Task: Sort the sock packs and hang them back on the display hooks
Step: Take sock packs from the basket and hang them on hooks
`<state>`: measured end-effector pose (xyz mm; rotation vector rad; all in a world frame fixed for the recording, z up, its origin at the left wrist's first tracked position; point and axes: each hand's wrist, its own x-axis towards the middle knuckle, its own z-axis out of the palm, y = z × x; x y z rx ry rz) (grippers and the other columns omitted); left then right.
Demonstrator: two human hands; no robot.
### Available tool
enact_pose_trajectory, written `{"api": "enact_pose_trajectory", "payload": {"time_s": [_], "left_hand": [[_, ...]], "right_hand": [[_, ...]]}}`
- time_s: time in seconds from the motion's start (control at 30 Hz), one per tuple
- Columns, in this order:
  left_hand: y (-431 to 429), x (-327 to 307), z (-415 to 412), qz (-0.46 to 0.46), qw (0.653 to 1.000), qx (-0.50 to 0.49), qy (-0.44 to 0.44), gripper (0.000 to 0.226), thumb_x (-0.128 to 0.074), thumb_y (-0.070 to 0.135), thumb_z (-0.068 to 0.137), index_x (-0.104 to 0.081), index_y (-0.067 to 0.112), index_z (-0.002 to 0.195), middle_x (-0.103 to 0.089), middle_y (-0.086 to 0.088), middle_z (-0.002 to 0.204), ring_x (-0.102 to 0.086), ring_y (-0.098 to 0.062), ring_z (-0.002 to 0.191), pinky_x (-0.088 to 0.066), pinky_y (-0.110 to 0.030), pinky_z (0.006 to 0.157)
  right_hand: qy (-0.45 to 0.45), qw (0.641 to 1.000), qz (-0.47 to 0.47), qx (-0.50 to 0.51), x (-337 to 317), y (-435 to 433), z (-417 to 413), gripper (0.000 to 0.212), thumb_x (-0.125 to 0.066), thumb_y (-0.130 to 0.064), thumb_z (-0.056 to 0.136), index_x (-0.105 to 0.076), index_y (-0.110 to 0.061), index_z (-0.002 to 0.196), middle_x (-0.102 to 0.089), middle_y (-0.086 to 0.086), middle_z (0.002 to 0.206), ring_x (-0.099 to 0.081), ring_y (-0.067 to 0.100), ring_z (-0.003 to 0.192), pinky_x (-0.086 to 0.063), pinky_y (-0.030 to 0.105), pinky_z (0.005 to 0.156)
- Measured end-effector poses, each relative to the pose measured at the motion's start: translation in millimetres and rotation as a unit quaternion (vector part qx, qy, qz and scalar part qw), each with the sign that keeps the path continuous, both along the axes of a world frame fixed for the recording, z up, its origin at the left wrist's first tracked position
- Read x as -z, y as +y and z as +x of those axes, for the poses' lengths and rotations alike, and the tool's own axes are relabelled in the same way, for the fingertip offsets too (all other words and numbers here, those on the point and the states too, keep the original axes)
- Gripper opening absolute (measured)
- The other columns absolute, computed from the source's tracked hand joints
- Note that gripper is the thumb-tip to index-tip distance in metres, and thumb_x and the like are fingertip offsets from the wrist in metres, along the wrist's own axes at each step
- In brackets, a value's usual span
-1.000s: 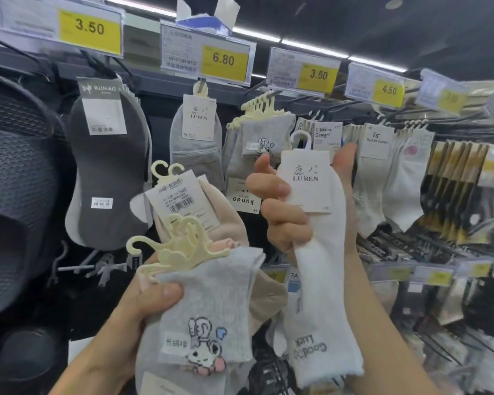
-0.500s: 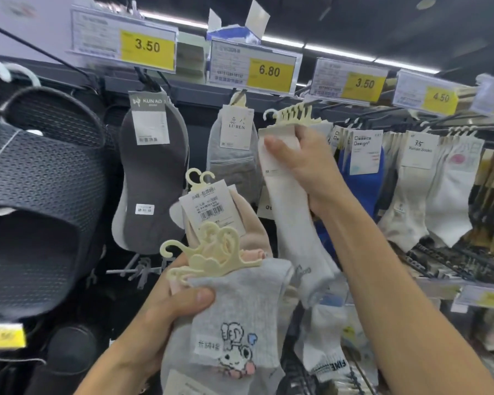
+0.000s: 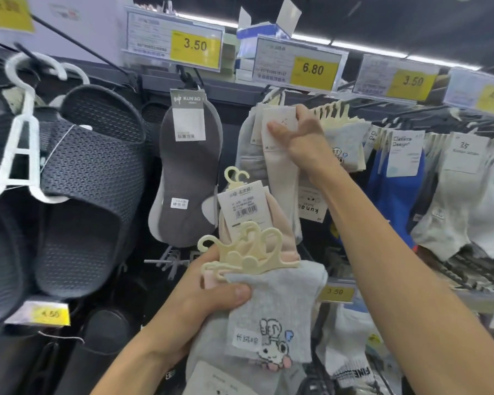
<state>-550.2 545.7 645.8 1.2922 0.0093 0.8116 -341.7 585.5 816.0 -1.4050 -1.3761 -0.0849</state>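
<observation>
**White sock pack going onto the hook under the 6.80 tag**

The step in hand is the hanging of one pack. The right hand (image 3: 303, 141) is raised to the top rail and pinches the card of the white sock pack (image 3: 280, 166), thumb on the front and the other fingers curled behind. The pack is directly below the 6.80 price tag (image 3: 311, 69), in front of a grey sock pack (image 3: 248, 149) that hangs there. The display hook is hidden, so I cannot tell if the loop is already on it.

The left hand (image 3: 208, 300) is low in the middle and grips a bundle: the grey rabbit sock pack (image 3: 271, 317) in front and the pink sock pack (image 3: 283, 229) behind, with their cream plastic hangers (image 3: 248, 252) upward.

The next move probably calls for seating the loop fully on the hook, releasing the card, then taking one pack from the bundle.

Room is narrow. A row of cream hangers (image 3: 334, 112) is just beside the right hand on its right, and the dark grey KUN AO pack (image 3: 188, 172) hangs near on the left. The price tag edge is close above the fingers. Open space is only toward the person.
</observation>
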Motion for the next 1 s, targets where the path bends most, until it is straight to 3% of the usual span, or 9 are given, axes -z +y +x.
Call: {"api": "enact_pose_trajectory", "payload": {"time_s": [0.1, 0.17, 0.27, 0.37, 0.5, 0.63, 0.77, 0.9, 1.0], "left_hand": [[3, -1, 1, 0.01, 1.0, -0.024, 0.004, 0.052, -0.078, 0.016, 0.071, -0.063, 0.012, 0.121, -0.071, -0.017, 0.116, -0.07, -0.031, 0.102, -0.057, -0.035, 0.078], [5, -2, 0, 0.012, 0.999, -0.036, 0.008, 0.051, -0.08, 0.017, 0.069, -0.065, 0.016, 0.118, -0.072, -0.015, 0.116, -0.071, -0.031, 0.103, -0.057, -0.034, 0.078], [6, -4, 1, 0.029, 0.998, -0.053, 0.023, 0.051, -0.083, 0.021, 0.067, -0.066, 0.02, 0.115, -0.072, -0.014, 0.117, -0.07, -0.029, 0.105, -0.057, -0.031, 0.079], [3, -9, 5, 0.066, 0.996, -0.058, 0.033, 0.047, -0.082, 0.021, 0.068, -0.067, 0.024, 0.112, -0.074, -0.008, 0.114, -0.071, -0.024, 0.104, -0.057, -0.028, 0.078], [1, -8, 10, 0.073, 0.995, -0.063, 0.028, 0.044, -0.081, 0.02, 0.068, -0.068, 0.027, 0.109, -0.075, -0.006, 0.112, -0.072, -0.021, 0.101, -0.057, -0.026, 0.077], [5, -7, 9, 0.046, 0.999, -0.025, 0.0, 0.052, -0.078, 0.016, 0.069, -0.064, 0.02, 0.12, -0.071, -0.013, 0.12, -0.069, -0.028, 0.107, -0.057, -0.031, 0.08], [6, -6, 9, 0.062, 0.997, -0.05, 0.02, 0.051, -0.082, 0.019, 0.062, -0.066, 0.02, 0.11, -0.075, -0.009, 0.107, -0.072, -0.024, 0.096, -0.057, -0.028, 0.074], [6, -5, 11, 0.094, 0.994, -0.055, 0.019, 0.05, -0.082, 0.019, 0.062, -0.067, 0.025, 0.109, -0.075, -0.004, 0.105, -0.072, -0.02, 0.096, -0.056, -0.026, 0.075], [6, -6, 11, 0.108, 0.992, -0.06, 0.012, 0.046, -0.082, 0.019, 0.064, -0.067, 0.026, 0.107, -0.075, -0.002, 0.103, -0.072, -0.018, 0.095, -0.056, -0.025, 0.074]], "right_hand": [[-0.022, 0.992, 0.109, 0.056, 16, -28, -9, 0.043, -0.063, -0.028, 0.094, -0.046, -0.019, 0.133, -0.059, -0.009, 0.109, -0.059, 0.005, 0.099, -0.049, 0.02, 0.084], [-0.038, 0.981, 0.191, 0.022, 35, -56, -19, 0.035, -0.065, -0.034, 0.091, -0.055, -0.023, 0.122, -0.063, -0.015, 0.1, -0.061, -0.001, 0.093, -0.049, 0.013, 0.078], [-0.083, 0.989, 0.106, -0.064, 57, -87, -33, 0.024, -0.071, -0.046, 0.082, -0.068, -0.032, 0.101, -0.068, -0.016, 0.089, -0.064, 0.0, 0.081, -0.05, 0.012, 0.069], [-0.129, 0.984, 0.025, -0.118, 66, -95, -38, 0.026, -0.081, -0.033, 0.077, -0.07, -0.03, 0.101, -0.067, -0.014, 0.092, -0.062, 0.004, 0.079, -0.051, 0.016, 0.069], [-0.104, 0.982, 0.008, -0.16, 67, -97, -32, 0.028, -0.084, -0.026, 0.072, -0.061, -0.03, 0.087, -0.068, -0.005, 0.088, -0.064, 0.014, 0.078, -0.055, 0.03, 0.069], [-0.025, 0.971, 0.019, -0.237, 67, -96, -20, 0.026, -0.08, -0.018, 0.074, -0.058, -0.03, 0.083, -0.068, -0.008, 0.08, -0.064, 0.008, 0.076, -0.055, 0.029, 0.069], [0.056, 0.965, 0.076, -0.245, 74, -90, -12, 0.021, -0.075, -0.018, 0.079, -0.06, -0.029, 0.088, -0.07, -0.01, 0.087, -0.068, 0.011, 0.087, -0.058, 0.029, 0.07], [0.194, 0.922, 0.132, -0.307, 78, -84, -10, 0.018, -0.072, -0.026, 0.084, -0.063, -0.021, 0.1, -0.073, -0.004, 0.091, -0.069, 0.011, 0.085, -0.057, 0.025, 0.073], [0.256, 0.892, 0.132, -0.347, 79, -80, -12, 0.016, -0.065, -0.018, 0.089, -0.062, -0.016, 0.105, -0.074, -0.005, 0.091, -0.069, 0.008, 0.083, -0.057, 0.023, 0.073]]}}
